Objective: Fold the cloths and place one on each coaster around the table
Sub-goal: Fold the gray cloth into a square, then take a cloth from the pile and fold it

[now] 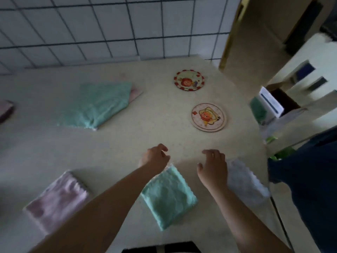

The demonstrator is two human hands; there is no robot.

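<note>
A folded teal cloth [168, 196] lies near the table's front edge, between my forearms. A folded pink cloth [58, 198] sits to its left and a folded white cloth [246, 181] to its right. My left hand [155, 156] hovers just past the teal cloth, fingers loosely curled, holding nothing. My right hand [213, 165] hovers beside the white cloth, fingers apart and empty. Two round picture coasters lie bare farther back: one [208, 116] nearer, one [189, 80] behind it. An unfolded teal cloth [96, 105] lies over a pink one [135, 92] at the back left.
The cream table [127, 139] meets a tiled wall [109, 28] at the back. Another pink cloth [5, 110] shows at the far left edge. To the right stand a person in dark clothes [310, 179], bottles and a cabinet [300, 73].
</note>
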